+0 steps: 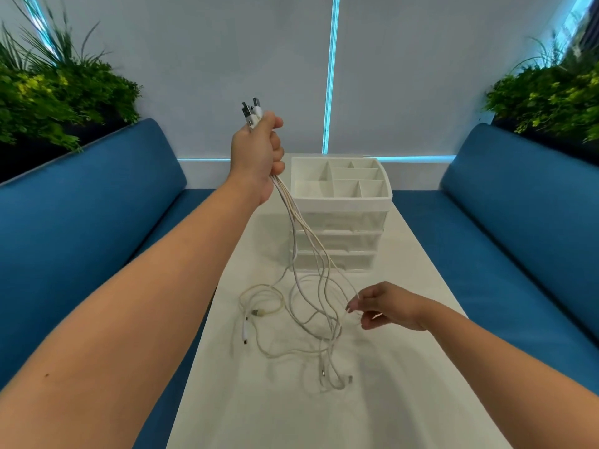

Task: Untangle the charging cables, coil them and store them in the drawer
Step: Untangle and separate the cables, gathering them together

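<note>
Cables mid-untangle, bundle hoisted over the table.

Charging cables [308,251] gathered at the plug ends [251,113], strands hanging steeply down and slightly right, lower lengths looped in a loose tangle [291,319] on the white table [405,400] near its middle. Left hand [259,153] high, fist closed round the bundle just below the plugs. Right hand [384,307] low, right of the tangle and nearest it, fingertips pinching one strand. Long axis near vertical; probably next, pulling that strand rightward, clear of the loops. Drawer unit [337,222] just behind the hanging strands, toward the far edge, drawers closed. Open tabletop toward the near edge and right side; blue benches [81,222] flanking both long edges.
</note>
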`<state>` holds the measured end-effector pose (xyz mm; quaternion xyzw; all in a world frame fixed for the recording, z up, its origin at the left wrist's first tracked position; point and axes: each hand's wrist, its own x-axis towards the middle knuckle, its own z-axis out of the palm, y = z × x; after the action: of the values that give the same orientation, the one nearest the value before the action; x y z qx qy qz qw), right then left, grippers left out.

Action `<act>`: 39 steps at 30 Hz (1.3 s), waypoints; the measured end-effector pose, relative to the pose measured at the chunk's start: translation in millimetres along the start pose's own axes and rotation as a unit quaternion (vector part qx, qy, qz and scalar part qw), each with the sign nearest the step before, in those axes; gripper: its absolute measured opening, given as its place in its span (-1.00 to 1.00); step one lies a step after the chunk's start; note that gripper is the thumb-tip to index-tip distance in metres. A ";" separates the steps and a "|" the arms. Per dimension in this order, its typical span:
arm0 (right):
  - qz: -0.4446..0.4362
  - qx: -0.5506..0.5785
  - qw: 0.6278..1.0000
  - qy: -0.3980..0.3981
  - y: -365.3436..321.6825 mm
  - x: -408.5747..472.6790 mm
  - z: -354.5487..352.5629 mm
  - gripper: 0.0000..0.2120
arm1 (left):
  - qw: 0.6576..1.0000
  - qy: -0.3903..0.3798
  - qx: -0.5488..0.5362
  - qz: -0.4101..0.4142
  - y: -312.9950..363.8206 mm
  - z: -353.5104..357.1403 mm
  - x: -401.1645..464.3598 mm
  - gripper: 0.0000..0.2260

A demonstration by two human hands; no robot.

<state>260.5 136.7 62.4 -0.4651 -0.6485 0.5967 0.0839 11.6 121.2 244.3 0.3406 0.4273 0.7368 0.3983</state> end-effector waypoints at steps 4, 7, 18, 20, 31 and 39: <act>-0.016 0.029 0.998 0.059 2.4 0.2 0.9 -0.71 | 1.000 -0.013 0.016 -0.005 -7.9 1.1 -4.3 -0.83; -0.052 0.073 0.987 0.131 0.7 8.2 2.9 -0.72 | 0.999 -0.027 0.033 -0.017 -19.9 4.6 -11.9 -0.82; -0.240 0.138 0.906 0.319 -65.7 -2.5 13.6 -0.73 | 0.992 -0.039 0.114 -0.036 -59.6 7.2 -24.8 -0.81; -0.283 0.143 0.892 0.321 -75.1 -7.4 13.1 -0.71 | 0.989 -0.034 0.138 -0.028 -62.8 4.8 -24.8 -0.80; -0.161 0.070 0.935 0.308 1.2 22.0 12.8 -0.72 | 0.989 -0.055 0.139 -0.013 -43.8 14.6 -21.8 -0.81; 0.061 0.315 0.909 0.266 6.3 18.1 -2.5 -0.66 | 0.996 -0.002 0.084 0.005 -37.8 3.6 -11.1 -0.80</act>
<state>255.3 150.2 49.6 -0.5946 -0.3512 0.6280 0.3588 30.9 124.8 210.0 0.3766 0.4853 0.6991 0.3659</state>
